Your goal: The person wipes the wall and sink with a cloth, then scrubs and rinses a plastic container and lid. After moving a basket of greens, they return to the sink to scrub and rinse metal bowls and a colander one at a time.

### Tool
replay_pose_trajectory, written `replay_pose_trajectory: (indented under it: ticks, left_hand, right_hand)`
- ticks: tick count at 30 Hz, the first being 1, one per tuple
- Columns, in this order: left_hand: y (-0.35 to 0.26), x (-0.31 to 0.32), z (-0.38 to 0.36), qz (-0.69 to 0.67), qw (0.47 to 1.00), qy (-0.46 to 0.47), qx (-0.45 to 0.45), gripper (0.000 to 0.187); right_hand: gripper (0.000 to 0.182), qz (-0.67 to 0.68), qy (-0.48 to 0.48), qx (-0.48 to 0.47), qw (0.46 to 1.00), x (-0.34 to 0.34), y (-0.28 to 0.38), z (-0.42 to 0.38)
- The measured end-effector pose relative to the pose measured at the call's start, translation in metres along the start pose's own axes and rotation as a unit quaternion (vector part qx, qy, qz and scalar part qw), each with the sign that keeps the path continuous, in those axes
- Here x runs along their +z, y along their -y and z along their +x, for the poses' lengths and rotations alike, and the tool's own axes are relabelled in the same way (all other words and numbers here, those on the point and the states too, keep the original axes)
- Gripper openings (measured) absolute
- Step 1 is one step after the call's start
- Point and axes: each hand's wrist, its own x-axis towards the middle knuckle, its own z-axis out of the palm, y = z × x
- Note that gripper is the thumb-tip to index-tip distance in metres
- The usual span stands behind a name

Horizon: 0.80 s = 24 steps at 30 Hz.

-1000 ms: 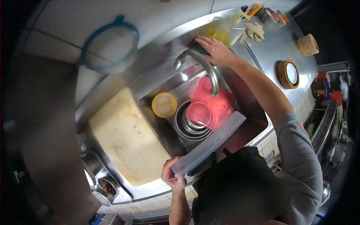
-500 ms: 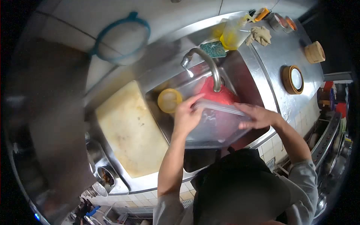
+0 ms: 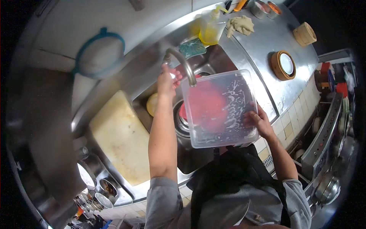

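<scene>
The right hand (image 3: 259,120) is clamped on the clear plastic lid (image 3: 207,110), out over the sink's (image 3: 225,61) right edge; can't tell if the left hand (image 3: 167,82) grips the tap (image 3: 187,69). Tilting inward should keep suds (image 3: 232,108) contained. Half a second ago, both hands held it.

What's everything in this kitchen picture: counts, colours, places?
Lid or tray: 1, clear, over sink
Sink: 1, steel, centre
Faucet: 1, silver, above sink
Container: 1, yellow, sink's left side
Red item: count unclear, red, in sink
Board: 1, cream, left of sink
Strainer: 1, blue-rimmed, wall
Scouring pad: 1, green, beyond sink
Pump bottle: 1, yellow, beside pad
Cloth: 1, beige, right counter
Wooden containers: 2, tan, right counter
Metal cups: 2, silver, top right
Cookware: several, silver, lower left, lower right
Left hand: 1, bare, by faucet
Right hand: 1, bare, on lid or tray
</scene>
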Motion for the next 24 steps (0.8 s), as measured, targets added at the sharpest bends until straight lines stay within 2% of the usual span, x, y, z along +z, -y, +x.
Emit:
replay_pose_trajectory:
  ticks: [4, 6, 10, 12, 16, 18, 20, 22, 23, 24]
  left_hand:
    - [-0.006, 0.003, 0.011, -0.038, 0.998, -0.027, -0.041, 0.052]
    - [-0.011, -0.002, 0.012, -0.235, 0.969, 0.023, -0.077, 0.051]
    - [0.007, 0.008, -0.014, -0.293, 0.951, 0.031, -0.090, 0.051]
    - [0.031, 0.016, -0.039, -0.197, 0.971, 0.095, -0.095, 0.040]
    - [0.050, 0.041, -0.085, -0.124, 0.985, 0.065, -0.098, 0.040]
    - [0.067, 0.043, -0.086, -0.075, 0.992, 0.093, -0.028, 0.039]
    - [0.074, 0.055, -0.086, -0.033, 0.996, 0.071, -0.034, 0.035]
    - [0.076, 0.063, -0.091, 0.039, 0.997, 0.032, 0.061, 0.035]
    - [0.072, 0.059, -0.090, 0.040, 0.997, 0.034, 0.062, 0.035]
    - [0.052, 0.051, -0.097, 0.238, 0.967, 0.031, 0.080, 0.040]
  right_hand:
    - [0.048, 0.019, -0.005, 0.003, 1.000, 0.014, -0.014, 0.002]
    - [0.048, 0.046, -0.006, 0.007, 0.999, 0.018, -0.024, 0.004]
    - [0.048, 0.075, 0.004, 0.022, 0.997, 0.024, -0.043, 0.011]
    - [0.048, 0.071, 0.008, 0.029, 0.997, 0.027, -0.047, 0.012]
    - [0.048, 0.093, 0.016, 0.070, 0.993, 0.041, -0.048, 0.010]
    - [0.048, 0.097, 0.018, 0.083, 0.992, 0.046, -0.048, 0.012]
    - [0.048, 0.107, 0.004, 0.103, 0.989, 0.049, -0.052, 0.013]
    - [0.048, 0.110, 0.012, 0.092, 0.990, 0.049, -0.053, 0.014]
    - [0.049, 0.111, 0.019, 0.082, 0.990, 0.049, -0.054, 0.015]
    - [0.049, 0.112, 0.018, 0.081, 0.990, 0.048, -0.056, 0.016]
